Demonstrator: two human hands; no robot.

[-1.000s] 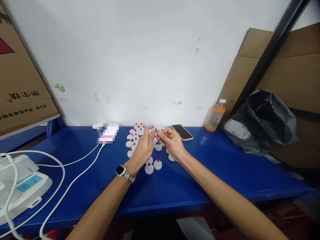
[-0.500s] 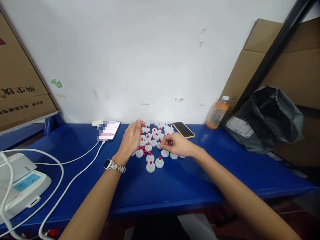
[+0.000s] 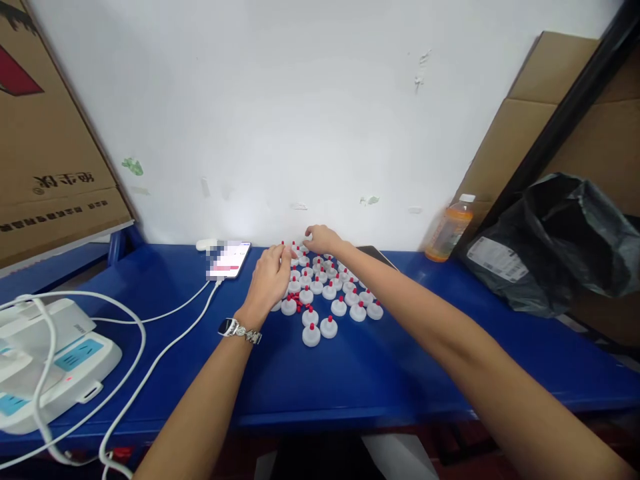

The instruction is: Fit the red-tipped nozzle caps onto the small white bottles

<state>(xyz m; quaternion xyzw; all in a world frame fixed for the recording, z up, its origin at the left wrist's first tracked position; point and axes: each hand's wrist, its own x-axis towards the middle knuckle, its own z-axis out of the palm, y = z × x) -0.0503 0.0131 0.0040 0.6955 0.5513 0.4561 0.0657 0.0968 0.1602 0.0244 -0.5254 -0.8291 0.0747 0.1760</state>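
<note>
White caps well behind front table edge; left fingers, right fingers half-curled, hold unclear.

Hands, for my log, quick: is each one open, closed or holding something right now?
Left hand: partly curled beside the caps; hold cannot be told.
Right hand: partly curled, farther back; hold cannot be told.
</note>
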